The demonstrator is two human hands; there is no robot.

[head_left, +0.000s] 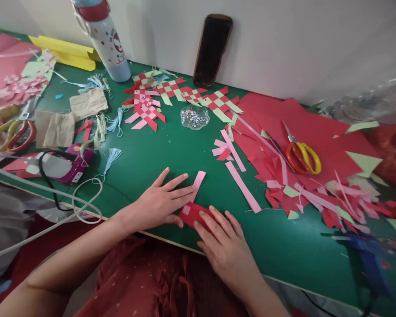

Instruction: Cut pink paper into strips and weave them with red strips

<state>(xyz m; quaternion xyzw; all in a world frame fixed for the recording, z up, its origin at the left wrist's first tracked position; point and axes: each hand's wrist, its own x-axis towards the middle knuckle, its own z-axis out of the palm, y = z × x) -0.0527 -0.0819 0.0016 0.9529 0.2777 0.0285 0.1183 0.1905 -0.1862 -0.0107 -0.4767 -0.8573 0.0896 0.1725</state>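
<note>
My left hand (163,200) lies flat on the green mat with fingers stretched out, pressing a pink paper strip (198,179) and the left edge of a red paper piece (190,214). My right hand (222,246) also lies flat, its fingers spread over the right part of the same red piece near the table's front edge. The pink strip runs under the red piece, slanting up to the right.
Loose pink strips (242,187) and red paper scraps (317,145) lie to the right, with orange-yellow scissors (302,154) on them. Woven red-and-pink paper fish (145,110), a dish of googly eyes (194,117), a phone (213,48), a bottle (107,39) and cables (69,193) are behind and left.
</note>
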